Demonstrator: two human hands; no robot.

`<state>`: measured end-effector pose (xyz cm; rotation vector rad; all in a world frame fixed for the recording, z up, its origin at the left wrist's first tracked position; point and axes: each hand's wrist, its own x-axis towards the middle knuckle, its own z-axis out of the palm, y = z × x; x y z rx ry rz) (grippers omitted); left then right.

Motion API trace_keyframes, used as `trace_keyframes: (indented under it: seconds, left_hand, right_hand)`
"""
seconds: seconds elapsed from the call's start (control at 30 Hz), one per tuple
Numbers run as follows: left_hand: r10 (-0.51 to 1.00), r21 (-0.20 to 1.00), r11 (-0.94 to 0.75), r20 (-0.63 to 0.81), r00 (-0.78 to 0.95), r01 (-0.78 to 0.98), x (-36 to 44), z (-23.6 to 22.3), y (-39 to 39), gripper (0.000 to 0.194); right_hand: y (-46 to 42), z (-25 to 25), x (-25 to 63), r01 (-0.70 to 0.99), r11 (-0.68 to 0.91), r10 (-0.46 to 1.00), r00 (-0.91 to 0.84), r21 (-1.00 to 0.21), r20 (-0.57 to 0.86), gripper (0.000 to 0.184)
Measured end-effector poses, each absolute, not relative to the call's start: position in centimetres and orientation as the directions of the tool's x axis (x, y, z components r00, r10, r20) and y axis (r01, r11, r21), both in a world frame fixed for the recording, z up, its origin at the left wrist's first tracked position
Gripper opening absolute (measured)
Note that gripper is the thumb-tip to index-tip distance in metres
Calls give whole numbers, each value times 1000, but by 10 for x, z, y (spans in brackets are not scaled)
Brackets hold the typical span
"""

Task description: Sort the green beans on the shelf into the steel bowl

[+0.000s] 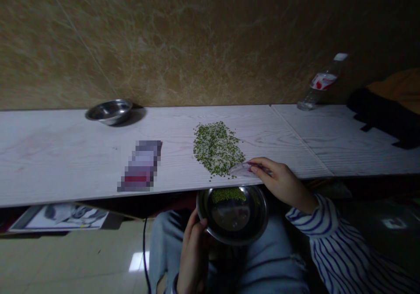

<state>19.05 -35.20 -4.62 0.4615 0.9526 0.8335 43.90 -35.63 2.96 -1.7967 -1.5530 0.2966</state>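
Note:
My left hand grips the left rim of a shiny metal bowl, which sits above my lap just below the table edge. Small green beans lie along the bowl's far inner side. On the table spreads a loose patch of green beans mixed with white grains. At that patch's near right corner, my right hand pinches a thin, see-through plastic piece with a reddish end. Its far end touches the beans, and its exact kind is unclear.
A second metal bowl stands by the wall at the back left. A blurred-out phone-like slab lies left of the beans. To the right are a plastic bottle and a dark bag-like thing. The table's front edge runs above my knees.

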Motion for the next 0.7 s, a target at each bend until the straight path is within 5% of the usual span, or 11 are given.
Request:
trace_keyframes:
  seconds: [0.7]
  left_hand:
    - [795, 672, 607, -514, 323, -425, 191, -41, -351, 46]
  right_hand:
    - [-356, 28, 434, 760, 24, 929, 223, -650, 296, 22]
